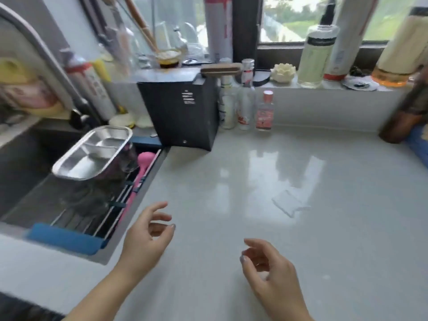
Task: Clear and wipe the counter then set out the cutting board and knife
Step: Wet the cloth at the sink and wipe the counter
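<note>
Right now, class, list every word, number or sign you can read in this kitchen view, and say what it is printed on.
Nothing is legible.
On the black box: white marks on its side, too blurred to read.
On the small pink-capped bottle: red label, too blurred.
On the large clear pump bottle: dark label, too blurred.

Bare counter; black box behind.

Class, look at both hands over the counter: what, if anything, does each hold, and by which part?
Nothing is held. The left hand and the right hand hover over the counter with fingers loosely curled and empty.
</note>
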The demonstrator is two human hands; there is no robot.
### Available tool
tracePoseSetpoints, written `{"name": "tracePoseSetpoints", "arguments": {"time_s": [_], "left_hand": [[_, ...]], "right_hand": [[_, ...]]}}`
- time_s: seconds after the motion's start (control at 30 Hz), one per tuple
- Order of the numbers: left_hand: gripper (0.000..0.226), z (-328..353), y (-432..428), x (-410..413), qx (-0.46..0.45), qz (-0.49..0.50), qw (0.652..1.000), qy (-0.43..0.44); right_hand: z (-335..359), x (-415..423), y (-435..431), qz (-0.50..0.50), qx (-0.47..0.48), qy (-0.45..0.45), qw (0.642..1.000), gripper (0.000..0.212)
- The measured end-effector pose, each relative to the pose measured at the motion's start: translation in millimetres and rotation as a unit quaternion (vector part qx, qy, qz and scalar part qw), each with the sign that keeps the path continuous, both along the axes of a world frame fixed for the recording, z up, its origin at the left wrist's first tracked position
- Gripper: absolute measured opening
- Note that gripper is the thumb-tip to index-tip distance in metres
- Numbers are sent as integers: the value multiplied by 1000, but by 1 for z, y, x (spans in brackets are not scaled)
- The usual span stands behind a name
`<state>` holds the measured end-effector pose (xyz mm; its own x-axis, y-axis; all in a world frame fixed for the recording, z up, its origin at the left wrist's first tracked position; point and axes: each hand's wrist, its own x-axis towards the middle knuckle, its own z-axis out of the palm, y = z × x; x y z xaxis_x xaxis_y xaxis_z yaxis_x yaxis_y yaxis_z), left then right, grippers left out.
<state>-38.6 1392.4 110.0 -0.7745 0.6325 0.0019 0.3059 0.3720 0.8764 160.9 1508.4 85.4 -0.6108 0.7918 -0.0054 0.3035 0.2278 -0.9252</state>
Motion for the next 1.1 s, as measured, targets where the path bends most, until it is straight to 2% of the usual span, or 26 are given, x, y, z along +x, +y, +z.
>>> {"name": "tracePoseSetpoints", "arguments": {"time_s": [0.17, 0.37, 0.53, 0.67, 0.77, 0.87, 1.1], "left_hand": [[43, 8, -60, -22, 38, 101, 993, -35], [36, 18, -151, -97, 89, 264, 960, -36], [29, 5, -237, -206, 125, 367, 921, -40], [30, -1, -301, -331, 114, 383, 917, -27], [26, 0, -328, -434, 77, 383, 920, 10], [37, -5, -334, -526, 21, 383, 922, 48], [63, -36, -332, -677, -195, 358, 905, 120]], "right_hand": [[21, -88, -25, 116, 8, 10, 993, 51], [37, -221, -103, 286, 50, 24, 956, 40], [38, -349, -180, 342, 55, 6, 938, 32], [38, -462, -234, 320, 76, -6, 944, 27], [43, -544, -259, 279, 79, -5, 957, 29], [47, -612, -275, 262, 62, -27, 963, 35], [33, -682, -279, 243, 61, -94, 964, 38]]}}
